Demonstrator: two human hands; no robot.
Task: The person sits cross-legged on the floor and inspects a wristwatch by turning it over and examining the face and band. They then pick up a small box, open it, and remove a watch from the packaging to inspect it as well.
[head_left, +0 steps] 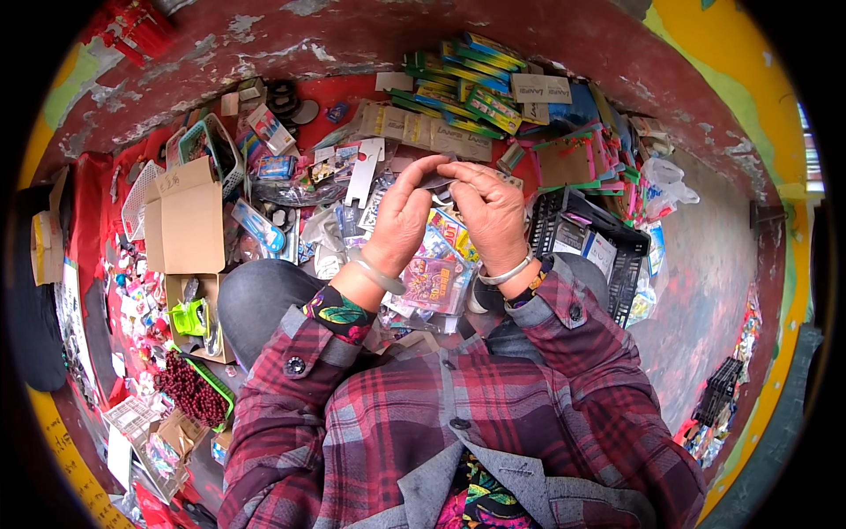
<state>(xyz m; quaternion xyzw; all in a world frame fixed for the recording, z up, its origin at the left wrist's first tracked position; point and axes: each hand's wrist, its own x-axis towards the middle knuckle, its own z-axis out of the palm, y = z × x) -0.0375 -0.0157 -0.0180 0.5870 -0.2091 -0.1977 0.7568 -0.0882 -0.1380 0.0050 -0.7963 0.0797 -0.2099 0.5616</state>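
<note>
My left hand (401, 216) and my right hand (492, 216) are raised in front of me over a pile of small goods, with the fingertips meeting. Fingers of both hands are curled inward in a pinch. Whatever lies between them, perhaps a thin greyish piece, is mostly hidden by the fingers. Below the hands, between my knees, lies a pink and orange printed packet (432, 282) in clear plastic. A yellow printed package (454, 234) shows between my wrists. Just left of my left fingers is a white cut-out card (363, 174).
An open cardboard box (187, 229) stands left, near a green-rimmed basket (231, 154) and a tray of dark red beads (189, 388). On the right is a black plastic crate (627, 256). Stacked green and yellow boxes (471, 84) lie at the far wall.
</note>
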